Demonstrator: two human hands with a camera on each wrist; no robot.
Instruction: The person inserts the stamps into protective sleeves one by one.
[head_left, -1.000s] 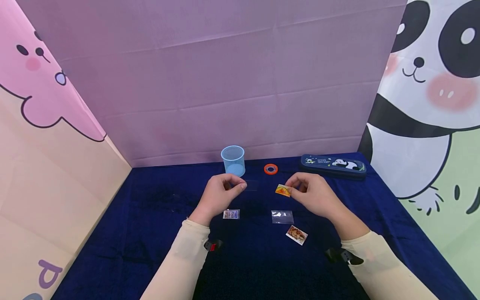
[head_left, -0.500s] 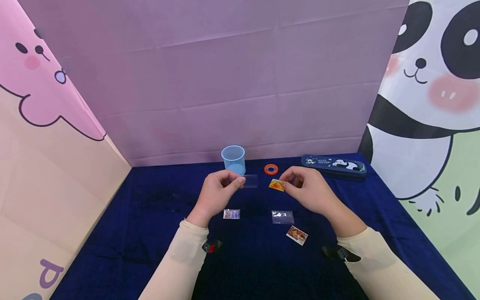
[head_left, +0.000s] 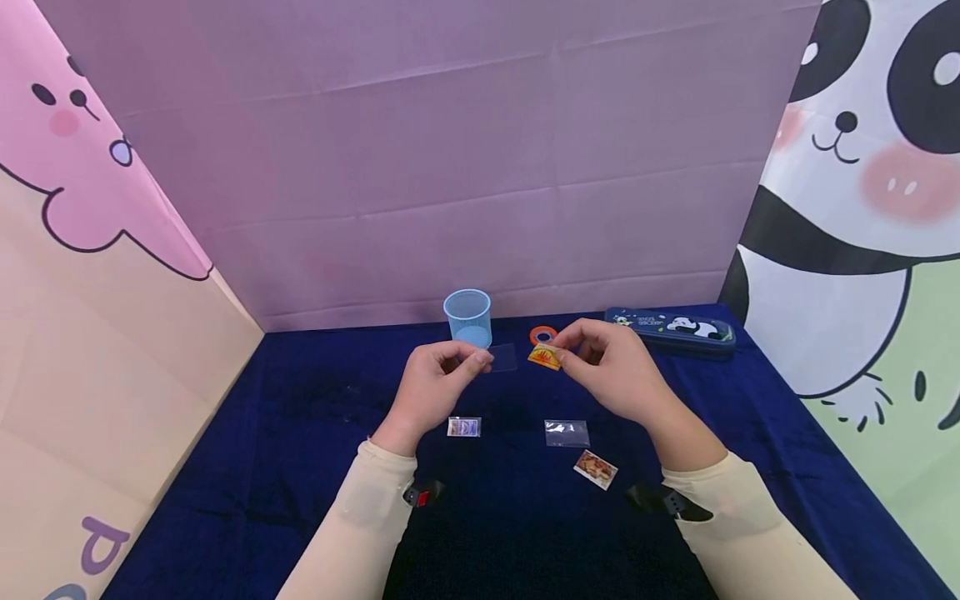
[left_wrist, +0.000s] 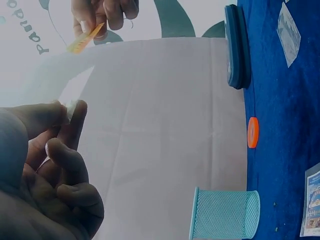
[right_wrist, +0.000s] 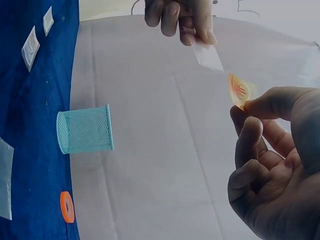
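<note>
Between thumb and fingertips, my left hand pinches a small clear plastic sleeve by one edge. The sleeve points toward my right hand, which pinches a small yellow-and-orange card at its corner. Both pieces are held up above the table, facing each other. In the right wrist view the card and the sleeve are a short gap apart. The left wrist view shows the sleeve as a tilted, pale sheet, and the card beyond it.
On the dark blue cloth lie a sleeved card, a clear sleeve and a brown picture card. Behind the hands stand a blue mesh cup, an orange tape roll and a navy panda pencil case.
My right hand has moved left and a little farther from me, bringing the yellow card closer to the sleeve. The left hand has risen slightly in view, its sleeve now showing more clearly.
</note>
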